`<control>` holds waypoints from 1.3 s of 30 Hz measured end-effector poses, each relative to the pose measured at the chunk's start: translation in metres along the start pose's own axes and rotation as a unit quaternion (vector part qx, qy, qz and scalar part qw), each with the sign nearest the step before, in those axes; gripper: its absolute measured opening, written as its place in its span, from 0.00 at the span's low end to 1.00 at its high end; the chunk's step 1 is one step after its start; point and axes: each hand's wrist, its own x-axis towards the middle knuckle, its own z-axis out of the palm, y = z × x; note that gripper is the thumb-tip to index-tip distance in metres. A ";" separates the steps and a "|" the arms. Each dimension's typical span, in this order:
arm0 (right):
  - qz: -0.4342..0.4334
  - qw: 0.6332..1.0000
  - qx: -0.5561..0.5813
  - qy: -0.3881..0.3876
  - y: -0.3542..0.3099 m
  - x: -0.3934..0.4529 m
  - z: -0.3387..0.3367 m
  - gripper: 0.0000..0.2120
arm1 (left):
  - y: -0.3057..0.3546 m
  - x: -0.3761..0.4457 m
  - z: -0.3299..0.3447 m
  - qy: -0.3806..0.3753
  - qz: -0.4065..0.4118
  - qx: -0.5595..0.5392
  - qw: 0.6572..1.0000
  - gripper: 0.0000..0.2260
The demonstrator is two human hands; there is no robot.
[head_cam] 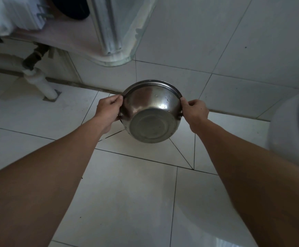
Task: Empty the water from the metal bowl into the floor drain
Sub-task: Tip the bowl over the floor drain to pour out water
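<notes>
The metal bowl [151, 111] is tipped far over, its mouth turned away from me and its flat underside facing the camera. Water drops cling to its outer wall. My left hand [109, 108] grips the rim on the left and my right hand [195, 109] grips the rim on the right. The bowl hangs above the white floor tiles where diagonal grout lines slope together beneath it. The floor drain itself is hidden behind the bowl. No stream of water is visible.
A white drain pipe [41, 82] runs into the floor at the left, under a glass-edged counter [109, 56]. A white rounded fixture [295, 125] stands at the right. The tiled wall [216, 41] rises just behind the bowl.
</notes>
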 end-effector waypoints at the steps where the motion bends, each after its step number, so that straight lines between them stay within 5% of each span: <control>1: 0.005 1.000 0.009 0.005 -0.001 0.000 0.000 0.18 | 0.000 0.001 0.000 0.001 0.000 0.001 1.000 0.09; 17: 0.077 0.992 0.100 0.012 -0.010 -0.003 0.000 0.13 | 0.002 0.002 0.001 0.028 0.002 -0.018 0.999 0.02; 26: 0.078 0.993 0.082 0.009 -0.012 -0.004 -0.001 0.12 | 0.001 0.003 -0.002 -0.005 -0.026 0.045 0.999 0.04; 39: 0.073 0.988 0.132 -0.030 -0.016 -0.008 -0.004 0.08 | 0.009 0.001 0.003 -0.031 -0.016 -0.036 0.999 0.09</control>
